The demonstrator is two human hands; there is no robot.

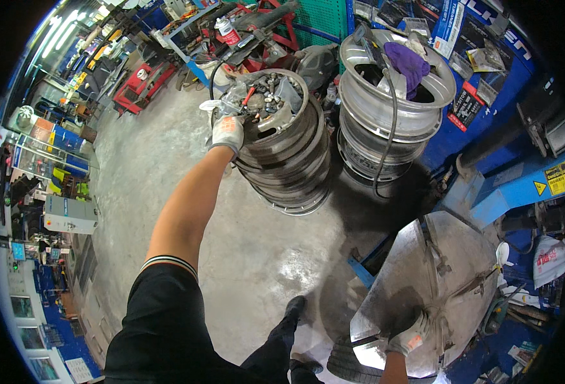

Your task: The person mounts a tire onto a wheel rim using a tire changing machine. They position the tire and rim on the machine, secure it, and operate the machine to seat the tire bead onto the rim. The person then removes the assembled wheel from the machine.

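My left hand, in a white glove with an orange patch, reaches to the near left rim of a tall stack of wheel rims. Its fingers are mostly hidden from me, so a grip does not show. Beside it, on the top rim, lies a heap of small metal parts in clear plastic, with a red-handled tool among them. My right hand, gloved alike, rests on the metal turntable of a tyre changer, its fingers stretched over the plate. I see nothing held in it.
A second stack of silver rims stands right of the first, bearing a purple cloth and a dark hose. A blue machine arm rises behind the turntable; a tyre lies below it. Red jacks stand far left.
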